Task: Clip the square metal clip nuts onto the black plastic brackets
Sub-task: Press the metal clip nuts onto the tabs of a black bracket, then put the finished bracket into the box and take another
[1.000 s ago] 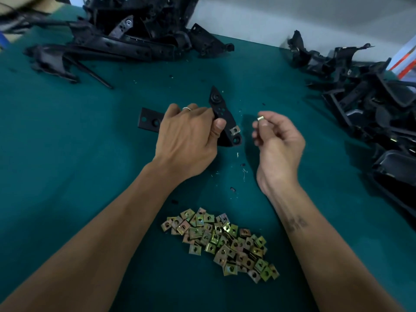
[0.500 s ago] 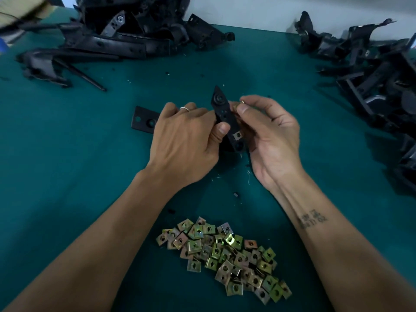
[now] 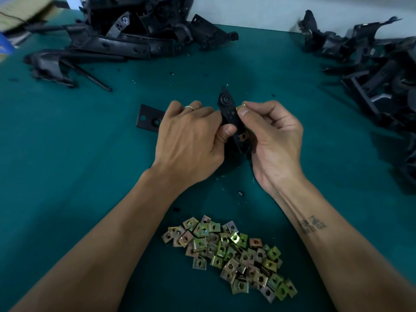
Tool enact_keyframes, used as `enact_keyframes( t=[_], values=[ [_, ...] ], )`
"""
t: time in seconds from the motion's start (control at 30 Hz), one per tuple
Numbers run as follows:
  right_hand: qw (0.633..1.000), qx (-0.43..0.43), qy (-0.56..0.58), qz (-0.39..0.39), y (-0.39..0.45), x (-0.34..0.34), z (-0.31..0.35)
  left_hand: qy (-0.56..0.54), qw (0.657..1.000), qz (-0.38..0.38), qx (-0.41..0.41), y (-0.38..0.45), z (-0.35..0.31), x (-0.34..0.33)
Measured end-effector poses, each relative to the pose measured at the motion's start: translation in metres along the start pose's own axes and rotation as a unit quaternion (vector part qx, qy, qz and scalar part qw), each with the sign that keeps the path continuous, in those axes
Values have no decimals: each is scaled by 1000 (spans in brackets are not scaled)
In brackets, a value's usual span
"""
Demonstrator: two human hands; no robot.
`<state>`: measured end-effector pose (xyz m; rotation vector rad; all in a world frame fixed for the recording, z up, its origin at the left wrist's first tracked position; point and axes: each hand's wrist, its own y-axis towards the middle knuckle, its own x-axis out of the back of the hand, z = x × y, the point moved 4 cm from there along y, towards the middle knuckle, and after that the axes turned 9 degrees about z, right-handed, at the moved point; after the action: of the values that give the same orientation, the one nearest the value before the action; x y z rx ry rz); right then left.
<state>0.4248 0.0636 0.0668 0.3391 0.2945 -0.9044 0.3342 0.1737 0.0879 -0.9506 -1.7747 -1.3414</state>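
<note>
Our left fingers (image 3: 227, 131) grip the black bracket (image 3: 229, 113) upright over the green bench (image 3: 67, 165), while our right hand (image 3: 273, 140) pinches a brass clip nut (image 3: 241, 106) against the bracket's right edge. Nearest us lies a heap of loose clip nuts (image 3: 229, 251). Another nut (image 3: 243, 136) sits low on the bracket. Farther off, bracket piles (image 3: 139, 39) lie left and right.

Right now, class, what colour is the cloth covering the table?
Dark teal green tablecloth, clearest in the head view.
</note>
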Motion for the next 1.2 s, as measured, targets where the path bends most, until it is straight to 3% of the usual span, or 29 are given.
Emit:
enact_keyframes(
  t=[0.2, 0.43, 0.6, 0.67, 0.87, 0.97, 1.2],
  values=[
    [1000, 1, -26, 4, -4, -8, 0, 15, 1000, 20, 15, 0, 0, 0],
    [991, -33, -108, 67, -4, -6, 7, 21, 999, 31, 32, 0, 3, 1],
    [986, -9, -152, 66, -9, 4, 13, 9, 998, -1, 55, 1, 6, 2],
    [969, 23, -234, 77, -12, 5, 14, 19, 996, -9, 82, 1, 9, 2],
    [869, 170, -452, 104, -16, -5, 19, 20, 995, -46, 88, 0, 10, 5],
    [830, 225, -501, 94, -17, -5, 23, 21, 995, -44, 81, 0, 10, 5],
    [794, 250, -545, 100, -17, -10, 24, 10, 995, -48, 84, -2, 12, 4]
  ],
)
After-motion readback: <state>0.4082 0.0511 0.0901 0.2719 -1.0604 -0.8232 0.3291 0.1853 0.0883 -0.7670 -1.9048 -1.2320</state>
